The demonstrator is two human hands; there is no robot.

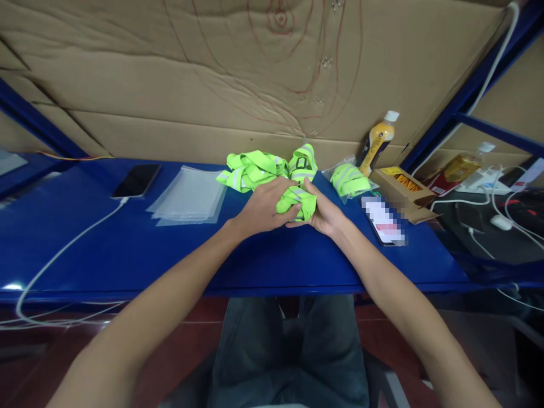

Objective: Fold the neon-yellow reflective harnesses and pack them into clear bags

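Observation:
Between my two hands is a bundled neon-green reflective strap (297, 202) with silvery stripes. My left hand (268, 207) wraps it from the left, and my right hand (323, 212) cups it from the right with the thumb along its top edge. Just behind my hands lies a loose heap of the same green reflective straps (255, 169). A rolled green strap (304, 160) with a dark buckle stands beside the heap. Off to the right, another green bundle (350, 180) sits inside a clear plastic bag.
A stack of clear plastic bags (189, 195) and a charging phone (136, 180) lie left on the blue table (85, 232). At right are a lit phone (383, 221), an open cardboard box (402, 190) and a drink bottle (378, 141). Cardboard (170, 85) lines the back.

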